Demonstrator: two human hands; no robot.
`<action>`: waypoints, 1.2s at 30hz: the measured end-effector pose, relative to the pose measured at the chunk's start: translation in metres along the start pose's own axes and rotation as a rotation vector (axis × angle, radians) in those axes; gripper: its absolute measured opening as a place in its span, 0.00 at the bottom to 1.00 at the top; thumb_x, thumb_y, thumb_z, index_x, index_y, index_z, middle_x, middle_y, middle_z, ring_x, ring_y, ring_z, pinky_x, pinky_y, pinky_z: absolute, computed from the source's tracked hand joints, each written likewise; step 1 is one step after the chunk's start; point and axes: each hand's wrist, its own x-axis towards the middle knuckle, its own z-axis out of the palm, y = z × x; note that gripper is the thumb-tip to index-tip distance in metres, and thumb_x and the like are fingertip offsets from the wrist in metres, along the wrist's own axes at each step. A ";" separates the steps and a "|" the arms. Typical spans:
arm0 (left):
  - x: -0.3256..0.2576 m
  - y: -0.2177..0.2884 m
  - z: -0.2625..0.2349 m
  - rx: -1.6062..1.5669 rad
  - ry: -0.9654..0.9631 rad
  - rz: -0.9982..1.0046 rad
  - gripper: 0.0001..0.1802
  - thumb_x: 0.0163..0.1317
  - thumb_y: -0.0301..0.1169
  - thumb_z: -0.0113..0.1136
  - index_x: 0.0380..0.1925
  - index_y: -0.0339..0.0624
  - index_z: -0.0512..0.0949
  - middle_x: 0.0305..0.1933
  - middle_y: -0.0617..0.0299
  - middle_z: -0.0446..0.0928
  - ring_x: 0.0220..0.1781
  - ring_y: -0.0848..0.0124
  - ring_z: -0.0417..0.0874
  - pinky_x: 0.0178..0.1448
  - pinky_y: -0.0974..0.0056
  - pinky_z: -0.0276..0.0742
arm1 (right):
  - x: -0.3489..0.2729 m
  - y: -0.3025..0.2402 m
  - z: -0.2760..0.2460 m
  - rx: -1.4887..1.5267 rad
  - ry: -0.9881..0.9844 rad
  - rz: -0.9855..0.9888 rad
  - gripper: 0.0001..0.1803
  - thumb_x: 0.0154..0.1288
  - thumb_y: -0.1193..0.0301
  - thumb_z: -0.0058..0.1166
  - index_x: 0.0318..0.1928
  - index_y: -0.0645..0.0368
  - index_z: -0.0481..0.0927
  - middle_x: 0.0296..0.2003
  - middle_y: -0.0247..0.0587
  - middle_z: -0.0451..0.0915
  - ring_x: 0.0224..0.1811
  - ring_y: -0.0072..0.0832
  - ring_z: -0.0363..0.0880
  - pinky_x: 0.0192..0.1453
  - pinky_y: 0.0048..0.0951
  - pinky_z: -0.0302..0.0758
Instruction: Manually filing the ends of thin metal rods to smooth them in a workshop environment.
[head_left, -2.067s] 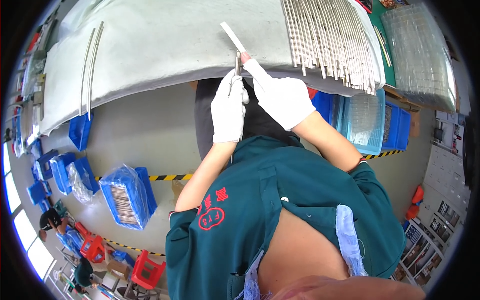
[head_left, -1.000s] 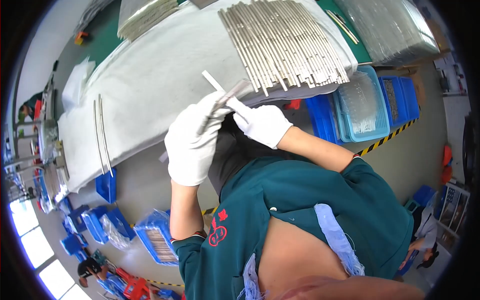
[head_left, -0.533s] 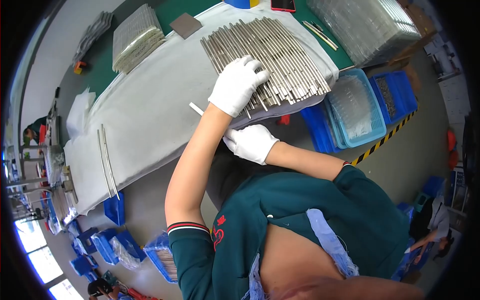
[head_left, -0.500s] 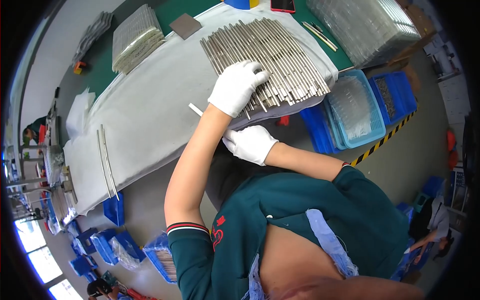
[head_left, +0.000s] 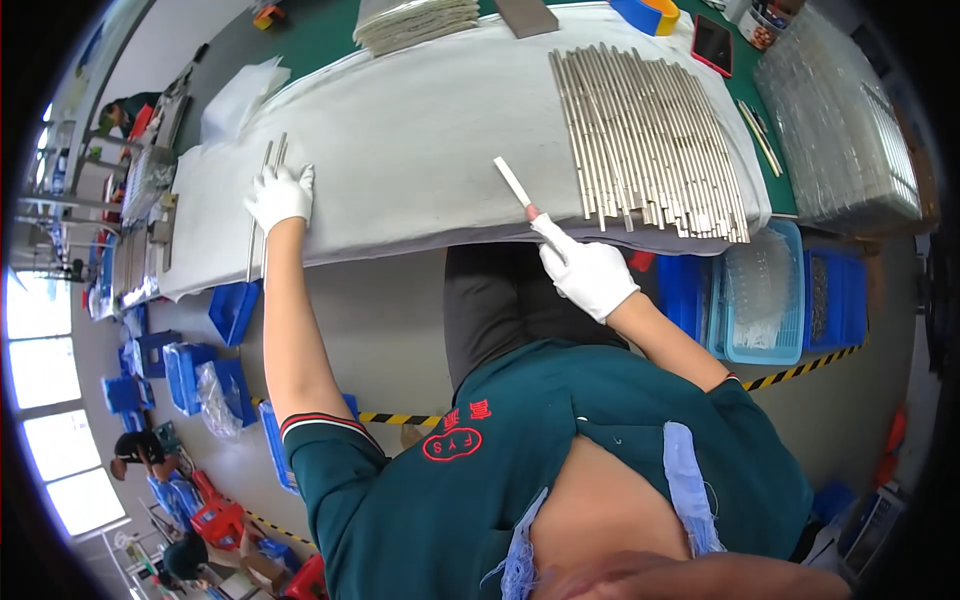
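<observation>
My left hand (head_left: pixel 280 197), in a white glove, lies over two thin metal rods (head_left: pixel 256 240) on the left of the cloth-covered table. Its fingers are apart and touch the rods; whether they grip them I cannot make out. At the table's front edge my right hand (head_left: pixel 590 277), gloved too, is closed on a short white stick (head_left: pixel 511 181) that points up and left over the cloth. One bare fingertip shows at the stick's lower end. To its right, many metal rods (head_left: pixel 650 140) lie side by side in a wide row.
A grey cloth (head_left: pixel 420 130) covers the table. Behind lie a stack of clear trays (head_left: pixel 415 22), a grey block (head_left: pixel 527 17), a tape roll (head_left: pixel 648 14) and a phone (head_left: pixel 712 45). Wrapped trays (head_left: pixel 835 130) stand at right, above a light-blue basket (head_left: pixel 792 345) and a blue bin (head_left: pixel 845 300).
My left hand has moved from the row of rods to the two rods at far left. The right hand keeps the white stick, now in plain sight. The whole view has turned leftward.
</observation>
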 end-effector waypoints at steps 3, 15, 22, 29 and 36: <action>-0.013 -0.025 0.023 -0.169 0.010 -0.017 0.26 0.63 0.55 0.39 0.49 0.53 0.76 0.54 0.58 0.73 0.59 0.60 0.71 0.60 0.46 0.62 | 0.000 -0.004 -0.001 0.014 0.069 0.023 0.14 0.58 0.70 0.46 0.44 0.59 0.77 0.65 0.34 0.62 0.14 0.31 0.75 0.17 0.35 0.72; -0.002 0.018 -0.008 -0.466 -0.088 -0.037 0.15 0.59 0.34 0.44 0.33 0.38 0.80 0.36 0.44 0.79 0.40 0.47 0.80 0.46 0.51 0.75 | -0.002 0.000 0.018 0.125 0.062 0.096 0.33 0.64 0.65 0.44 0.69 0.46 0.51 0.12 0.43 0.73 0.11 0.39 0.71 0.17 0.39 0.68; -0.125 0.083 -0.085 -1.615 -0.724 0.057 0.12 0.67 0.38 0.46 0.38 0.42 0.74 0.23 0.65 0.72 0.21 0.79 0.69 0.27 0.72 0.66 | -0.010 0.007 0.008 -0.024 0.060 -0.123 0.30 0.62 0.68 0.46 0.65 0.54 0.58 0.27 0.47 0.79 0.14 0.37 0.73 0.18 0.38 0.70; -0.172 0.091 -0.085 -1.715 -0.762 -0.017 0.14 0.65 0.36 0.53 0.40 0.38 0.78 0.25 0.69 0.73 0.22 0.84 0.65 0.28 0.77 0.63 | -0.019 -0.004 -0.016 -0.039 -0.103 0.164 0.26 0.63 0.67 0.45 0.63 0.51 0.64 0.36 0.44 0.80 0.13 0.37 0.71 0.20 0.36 0.70; -0.165 0.094 -0.100 -1.567 -0.979 0.020 0.18 0.67 0.42 0.48 0.40 0.40 0.79 0.16 0.74 0.64 0.16 0.84 0.61 0.18 0.77 0.55 | -0.018 0.000 -0.024 0.000 -0.082 0.189 0.27 0.64 0.64 0.46 0.65 0.43 0.62 0.19 0.46 0.76 0.11 0.39 0.70 0.19 0.37 0.69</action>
